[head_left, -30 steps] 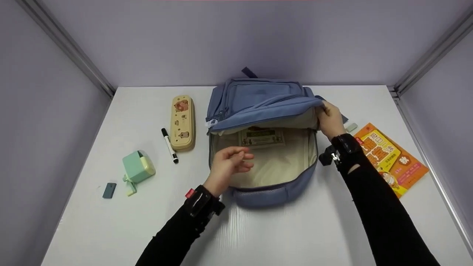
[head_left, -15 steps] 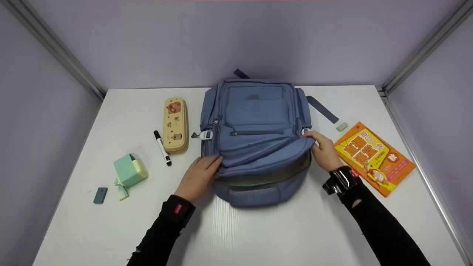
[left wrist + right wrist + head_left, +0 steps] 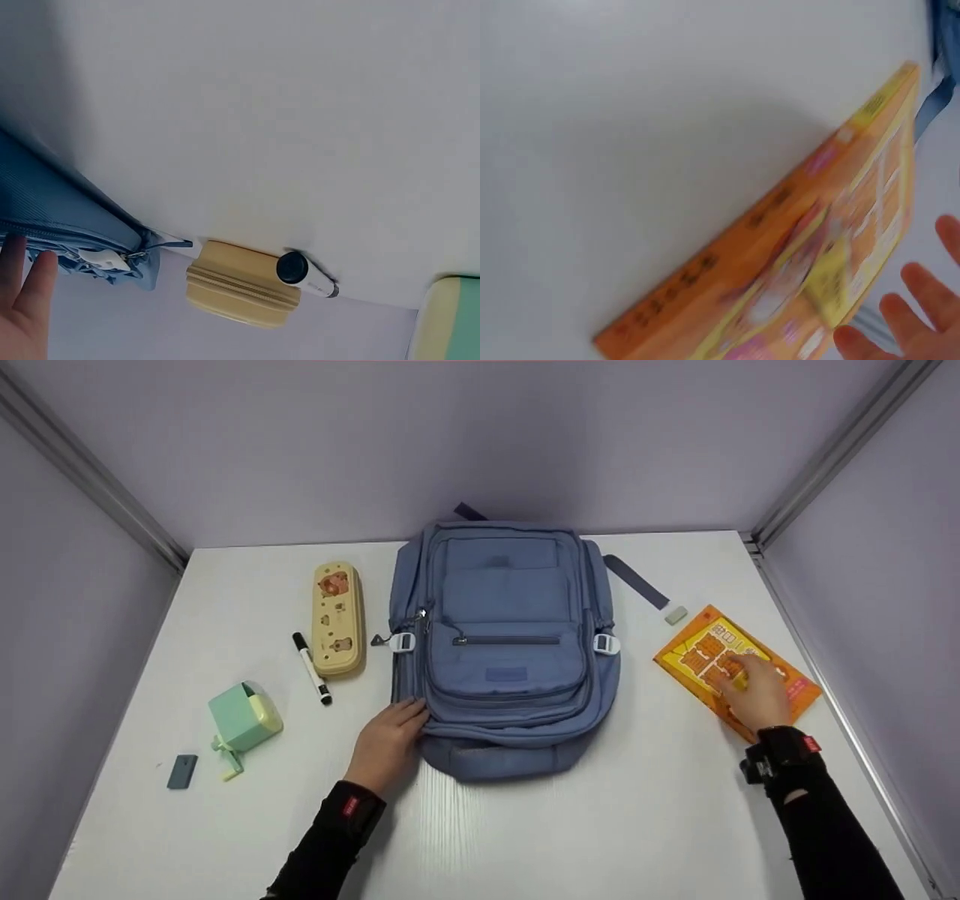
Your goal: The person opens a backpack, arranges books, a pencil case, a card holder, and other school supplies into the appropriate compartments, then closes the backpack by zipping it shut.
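Slippage looks likely: right hand lies flat, fingers spread, on the orange book, while left hand rests open-fingered against the backpack.

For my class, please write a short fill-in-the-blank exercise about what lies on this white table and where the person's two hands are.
1. The right hand rests on the orange ____.
2. The left hand touches the lower left edge of the blue fabric ____.
3. The black-capped white marker pen lies between the mint-green pencil sharpener and the beige ____ case.

Missing words: book; backpack; pencil
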Available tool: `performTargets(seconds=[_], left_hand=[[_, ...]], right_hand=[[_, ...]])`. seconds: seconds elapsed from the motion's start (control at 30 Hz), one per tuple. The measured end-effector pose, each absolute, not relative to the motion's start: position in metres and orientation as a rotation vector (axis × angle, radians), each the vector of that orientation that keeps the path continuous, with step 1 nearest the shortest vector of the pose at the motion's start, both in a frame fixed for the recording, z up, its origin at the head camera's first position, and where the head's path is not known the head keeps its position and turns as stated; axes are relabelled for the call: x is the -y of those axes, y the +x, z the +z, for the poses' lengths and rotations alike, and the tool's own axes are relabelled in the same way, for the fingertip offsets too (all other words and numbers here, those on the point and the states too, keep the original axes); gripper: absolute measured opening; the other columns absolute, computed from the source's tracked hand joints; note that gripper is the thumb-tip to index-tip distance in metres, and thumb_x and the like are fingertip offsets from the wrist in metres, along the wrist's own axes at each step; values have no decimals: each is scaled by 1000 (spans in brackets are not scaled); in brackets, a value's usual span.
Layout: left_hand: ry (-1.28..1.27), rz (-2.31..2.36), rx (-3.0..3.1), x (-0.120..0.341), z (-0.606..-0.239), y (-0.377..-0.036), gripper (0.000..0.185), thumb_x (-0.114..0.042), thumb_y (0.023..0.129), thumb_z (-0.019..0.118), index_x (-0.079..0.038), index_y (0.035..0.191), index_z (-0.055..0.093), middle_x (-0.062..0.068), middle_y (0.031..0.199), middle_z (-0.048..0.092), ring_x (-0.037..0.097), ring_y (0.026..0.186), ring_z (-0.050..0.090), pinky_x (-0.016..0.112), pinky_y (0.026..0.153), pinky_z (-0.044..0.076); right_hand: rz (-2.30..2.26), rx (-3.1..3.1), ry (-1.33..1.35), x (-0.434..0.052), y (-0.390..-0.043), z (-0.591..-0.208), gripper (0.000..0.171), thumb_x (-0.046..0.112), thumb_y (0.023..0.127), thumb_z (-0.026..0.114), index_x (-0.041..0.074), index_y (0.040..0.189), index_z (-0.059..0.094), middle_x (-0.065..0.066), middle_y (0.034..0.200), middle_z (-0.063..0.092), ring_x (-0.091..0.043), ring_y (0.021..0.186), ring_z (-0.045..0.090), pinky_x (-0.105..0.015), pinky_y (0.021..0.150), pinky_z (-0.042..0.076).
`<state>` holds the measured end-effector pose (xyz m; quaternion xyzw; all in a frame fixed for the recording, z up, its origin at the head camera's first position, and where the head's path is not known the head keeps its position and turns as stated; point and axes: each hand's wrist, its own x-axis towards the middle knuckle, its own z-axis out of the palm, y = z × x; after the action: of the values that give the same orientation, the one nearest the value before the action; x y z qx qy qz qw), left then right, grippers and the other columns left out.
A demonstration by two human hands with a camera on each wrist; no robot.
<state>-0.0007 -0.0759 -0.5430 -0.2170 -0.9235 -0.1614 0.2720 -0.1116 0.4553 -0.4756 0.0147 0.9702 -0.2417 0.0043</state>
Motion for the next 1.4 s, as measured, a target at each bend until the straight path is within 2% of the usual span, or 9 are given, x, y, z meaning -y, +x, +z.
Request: performTargets(seconds=[0.17, 0.3, 0.5, 0.6, 0.7, 0.77, 1.17, 1.3, 1.4], left_hand=[[-534, -512, 2502, 75, -545, 3, 26, 0, 78, 76, 0, 104, 76, 14, 114, 75, 31, 108, 70, 39, 95, 55], [-508, -557, 2524, 73, -544, 4, 26, -1, 80, 75, 0, 105, 76, 14, 115, 74, 31, 111, 69, 39, 97, 54], [-469, -602, 2572, 72, -542, 6, 26, -3, 82, 74, -1, 108, 75, 13, 118, 73, 30, 114, 68, 39, 100, 53], [-451, -627, 2582, 71, -543, 7, 26, -2, 82, 74, 0, 108, 75, 13, 119, 73, 31, 115, 68, 39, 100, 53], [-442, -641, 2562, 71, -545, 7, 27, -1, 81, 75, 0, 107, 75, 13, 118, 73, 31, 114, 68, 40, 100, 53], [-442, -644, 2547, 71, -546, 8, 27, 0, 79, 75, 0, 107, 75, 13, 118, 74, 31, 113, 68, 41, 99, 53], [-511, -727, 2624, 78, -535, 2, 23, -1, 85, 71, 1, 107, 74, 17, 121, 71, 34, 117, 65, 41, 101, 52], [-612, -610, 2667, 84, -528, -2, 32, 2, 85, 69, -1, 117, 70, 21, 122, 67, 37, 113, 66, 41, 96, 55], [-700, -397, 2735, 90, -524, -5, 46, 2, 86, 66, -7, 131, 62, 25, 127, 63, 40, 109, 66, 44, 91, 57]], right_hand=[[-546, -2976, 345, -498, -123, -475, 76, 31, 95, 60, -16, 145, 28, -43, 151, 21, -61, 138, 22, -73, 112, 22], [-423, -2833, 407, -518, -129, -472, 87, 42, 89, 64, -18, 139, 25, -43, 132, 33, -59, 123, 31, -79, 101, 27], [-367, -2734, 331, -536, -134, -475, 90, 52, 82, 71, -23, 119, 38, -38, 103, 47, -48, 94, 51, -52, 79, 48], [-299, -2697, 306, -542, -133, -475, 98, 67, 72, 74, -21, 102, 46, -32, 91, 48, -41, 83, 52, -40, 70, 45], [-272, -2607, 337, -547, -131, -475, 108, 83, 56, 74, -15, 93, 49, -23, 83, 51, -35, 79, 52, -38, 70, 40], [-297, -2543, 363, -550, -129, -476, 108, 85, 52, 74, -12, 93, 50, -17, 78, 55, -32, 77, 53, -37, 71, 39], [-537, -2400, 375, -554, -107, -475, 93, 68, 82, 64, -19, 106, 42, -12, 81, 57, -17, 72, 57, -26, 64, 46], [-703, -2344, 316, -559, -100, -468, 84, 49, 98, 52, -29, 125, 33, -8, 90, 61, -12, 78, 57, -23, 68, 48], [-922, -2274, 304, -557, -90, -466, 76, 39, 103, 45, -25, 138, 23, 3, 92, 63, -6, 80, 61, -21, 72, 53]])
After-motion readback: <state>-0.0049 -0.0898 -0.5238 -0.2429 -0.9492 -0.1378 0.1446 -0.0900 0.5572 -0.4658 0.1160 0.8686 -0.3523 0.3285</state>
